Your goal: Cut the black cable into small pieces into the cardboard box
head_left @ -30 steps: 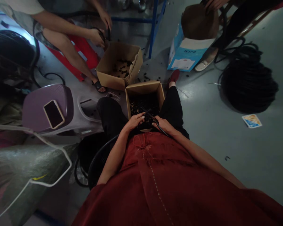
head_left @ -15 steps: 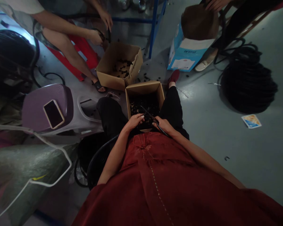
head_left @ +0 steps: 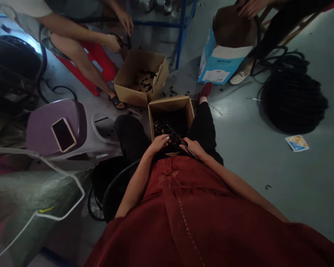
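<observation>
Over a cardboard box (head_left: 169, 99) between my knees, both hands are close together. My right hand (head_left: 194, 147) is closed around the handles of dark scissors (head_left: 178, 136), whose blades point up and left toward the left fingertips. My left hand (head_left: 159, 143) is pinched at the near left side of the box, on what seems to be the end of a black hose (head_left: 122, 172); its fingers hide most of that end. The hose runs from beside my left hip under my left forearm. Many small black pieces (head_left: 167, 122) lie inside the box.
Another cardboard box (head_left: 133, 97) touches mine, with a co-worker's hands (head_left: 119, 37) above it. A blue-and-white box (head_left: 215, 66) stands ahead right, below another person's hand (head_left: 250, 8). A black hose coil (head_left: 295, 100) lies right. Left, a purple chair (head_left: 41, 129) bears a phone (head_left: 63, 134).
The scissors' handles have come closer together, and the blades look more closed. My left hand has barely moved. The other person's hand at the upper right has shifted over the blue-and-white box.
</observation>
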The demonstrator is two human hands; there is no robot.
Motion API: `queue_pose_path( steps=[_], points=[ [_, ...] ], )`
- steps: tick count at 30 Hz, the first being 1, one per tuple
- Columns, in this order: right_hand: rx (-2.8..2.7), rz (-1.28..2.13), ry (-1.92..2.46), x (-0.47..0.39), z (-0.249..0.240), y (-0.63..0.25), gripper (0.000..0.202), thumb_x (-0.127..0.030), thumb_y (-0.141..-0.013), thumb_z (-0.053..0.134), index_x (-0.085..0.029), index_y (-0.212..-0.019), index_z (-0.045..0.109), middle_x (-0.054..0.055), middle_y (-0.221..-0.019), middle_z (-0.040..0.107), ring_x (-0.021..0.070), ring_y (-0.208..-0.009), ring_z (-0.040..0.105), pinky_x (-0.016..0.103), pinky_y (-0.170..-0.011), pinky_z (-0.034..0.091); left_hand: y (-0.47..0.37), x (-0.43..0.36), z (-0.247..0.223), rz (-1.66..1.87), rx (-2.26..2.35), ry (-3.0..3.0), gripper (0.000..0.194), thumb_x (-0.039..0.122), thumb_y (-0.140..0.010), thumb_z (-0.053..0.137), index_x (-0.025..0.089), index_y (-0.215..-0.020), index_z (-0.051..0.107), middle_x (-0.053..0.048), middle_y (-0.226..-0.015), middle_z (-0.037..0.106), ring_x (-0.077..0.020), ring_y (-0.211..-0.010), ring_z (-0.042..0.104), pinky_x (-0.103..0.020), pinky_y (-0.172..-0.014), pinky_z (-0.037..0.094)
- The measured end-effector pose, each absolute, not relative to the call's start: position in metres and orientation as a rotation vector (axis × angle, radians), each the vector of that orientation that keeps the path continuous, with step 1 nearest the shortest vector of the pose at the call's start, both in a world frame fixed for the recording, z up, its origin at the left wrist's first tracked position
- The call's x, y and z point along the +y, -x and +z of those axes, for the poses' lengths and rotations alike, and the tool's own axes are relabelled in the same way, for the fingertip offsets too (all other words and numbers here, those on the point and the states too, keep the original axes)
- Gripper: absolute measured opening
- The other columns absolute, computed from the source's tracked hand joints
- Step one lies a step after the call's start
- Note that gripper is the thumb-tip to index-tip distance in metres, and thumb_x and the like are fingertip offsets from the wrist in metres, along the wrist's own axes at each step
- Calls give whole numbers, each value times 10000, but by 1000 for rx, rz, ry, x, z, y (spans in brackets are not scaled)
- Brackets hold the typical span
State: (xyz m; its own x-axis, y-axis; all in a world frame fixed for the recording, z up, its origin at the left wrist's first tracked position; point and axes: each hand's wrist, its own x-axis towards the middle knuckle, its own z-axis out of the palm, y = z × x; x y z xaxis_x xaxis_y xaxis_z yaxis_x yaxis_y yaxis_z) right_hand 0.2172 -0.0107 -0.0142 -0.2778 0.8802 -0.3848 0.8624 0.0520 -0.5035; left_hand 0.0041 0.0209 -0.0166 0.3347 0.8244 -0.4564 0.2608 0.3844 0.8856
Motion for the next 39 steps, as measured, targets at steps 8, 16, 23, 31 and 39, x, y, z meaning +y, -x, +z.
queue_pose_path(
  steps=[8, 16, 23, 31, 39],
  points=[
    [-2073, 1077, 1879, -9, -14, -221, 305, -419, -842, 469, -205, -1053, 525, 78, -920, 670, 217, -840, 626, 237, -648, 392, -4, 20, -9, 525, 1213, -1178, 444, 250, -707, 608, 104, -1126, 586, -13, -799, 612, -72, -593, 471, -209, -586, 369],
    [-2024, 1199, 1845, -9, -11, -218, 358, -425, -837, 478, -192, -1109, 497, 92, -955, 657, 220, -851, 619, 251, -674, 417, 0, 24, -15, 623, 1179, -1027, 448, 277, -712, 602, 106, -1125, 573, -33, -836, 633, -69, -588, 477, -216, -593, 382],
    [-2047, 1287, 1768, -10, -12, -216, 403, -428, -833, 496, -187, -1154, 473, 103, -1059, 632, 208, -898, 611, 259, -728, 429, 2, 25, -12, 776, 1137, -928, 414, 273, -717, 604, 122, -1098, 547, -25, -852, 622, -60, -596, 477, -206, -580, 383],
    [-2165, 1285, 1721, -10, -9, -214, 391, -435, -841, 486, -180, -1137, 478, 101, -1021, 626, 201, -856, 601, 256, -699, 417, -1, 25, -8, 788, 1113, -875, 362, 241, -698, 623, 114, -1027, 544, -18, -791, 617, -62, -578, 493, -216, -586, 389],
    [-2204, 1279, 1689, -10, -4, -211, 352, -413, -843, 490, -174, -1101, 483, 87, -983, 616, 169, -812, 579, 238, -680, 395, -1, 24, -9, 749, 1132, -862, 475, 228, -681, 644, 92, -1117, 511, -35, -790, 640, -75, -572, 515, -237, -614, 400]
  ],
)
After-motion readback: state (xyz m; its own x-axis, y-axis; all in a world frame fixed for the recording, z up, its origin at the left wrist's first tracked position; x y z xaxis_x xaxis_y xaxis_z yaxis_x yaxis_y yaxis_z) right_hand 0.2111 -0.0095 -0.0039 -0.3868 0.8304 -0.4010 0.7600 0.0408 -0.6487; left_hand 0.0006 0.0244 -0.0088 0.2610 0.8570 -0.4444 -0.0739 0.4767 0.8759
